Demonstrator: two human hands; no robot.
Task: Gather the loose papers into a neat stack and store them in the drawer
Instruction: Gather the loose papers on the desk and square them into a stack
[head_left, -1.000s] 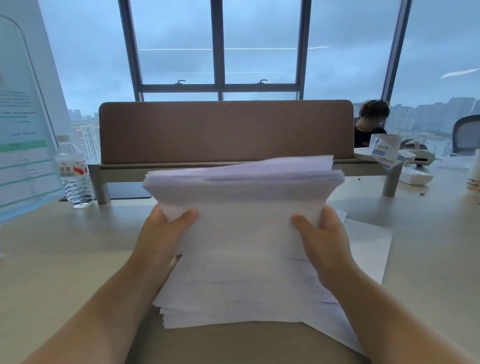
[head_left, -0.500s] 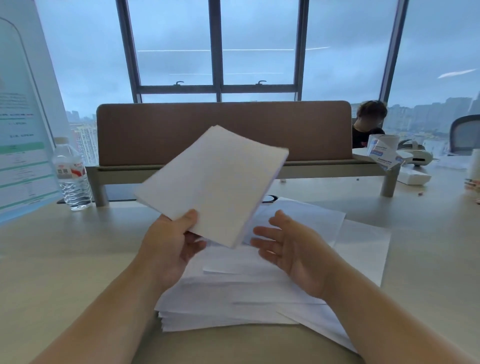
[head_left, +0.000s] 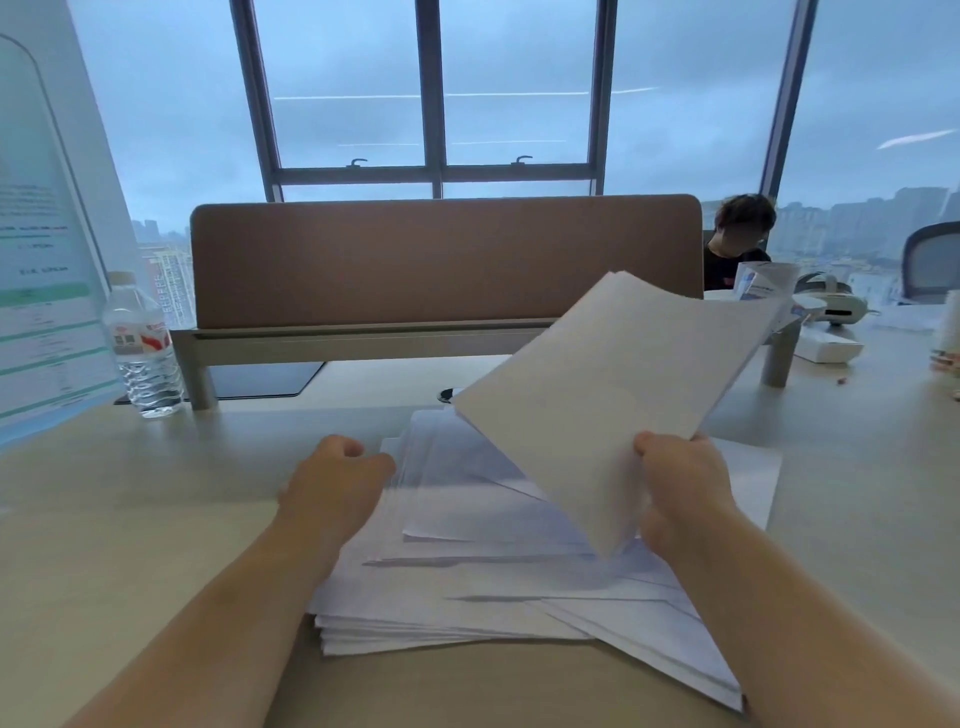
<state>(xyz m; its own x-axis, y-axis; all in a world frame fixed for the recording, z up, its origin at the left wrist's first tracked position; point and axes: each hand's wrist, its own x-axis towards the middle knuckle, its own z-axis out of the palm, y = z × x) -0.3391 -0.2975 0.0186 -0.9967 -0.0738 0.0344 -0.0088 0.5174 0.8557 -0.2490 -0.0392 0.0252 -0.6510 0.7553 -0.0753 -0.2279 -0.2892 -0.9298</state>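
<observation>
A squared bundle of white papers is held tilted in the air, its far corner up to the right. My right hand grips its near edge. On the desk below lies a loose, uneven pile of white sheets, with corners sticking out to the right. My left hand rests at the pile's left edge with fingers curled; it holds nothing that I can see. No drawer is in view.
A water bottle stands at the left by a standing sign. A brown desk divider on a raised shelf runs across the back. A person sits behind it. Boxes and a white headset lie at the right.
The bundle, first held upright in both hands, passed from my left hand to my right and swung to the right. My left hand dropped to the pile's left edge.
</observation>
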